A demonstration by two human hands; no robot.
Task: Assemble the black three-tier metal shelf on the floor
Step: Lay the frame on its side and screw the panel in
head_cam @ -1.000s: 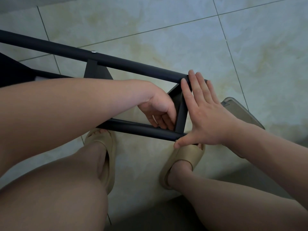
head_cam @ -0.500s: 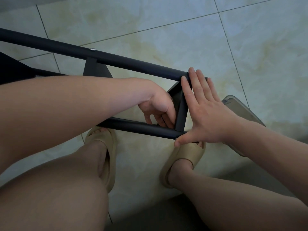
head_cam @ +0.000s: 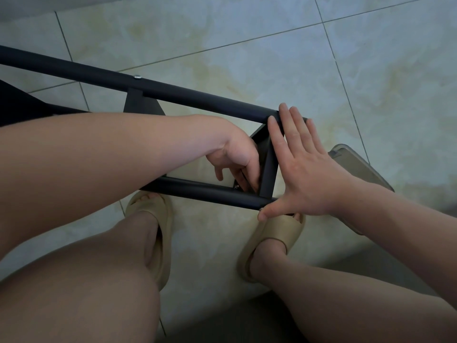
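The black metal shelf frame lies on its side on the tiled floor, with a far tube (head_cam: 197, 95) and a near tube (head_cam: 197, 191) joined by a short end crossbar (head_cam: 269, 169). My left hand (head_cam: 237, 157) reaches inside the frame at the near corner. Its fingertips pinch a small shiny screw (head_cam: 236, 186) beside the crossbar. My right hand (head_cam: 304, 174) lies flat against the outer side of the crossbar with straight fingers. Its fingertips reach the far tube's end and its thumb touches the near tube's end.
Another screw head (head_cam: 136, 76) sits in the far tube above a black bracket (head_cam: 141, 105). A dark shelf panel (head_cam: 14, 105) shows at the left edge. A grey plastic box (head_cam: 358, 169) lies under my right wrist. My feet in beige sandals (head_cam: 158, 219) stand below the frame.
My left fingers have shifted slightly at the corner, and the little finger now sticks out. My right hand stays pressed on the frame's end.
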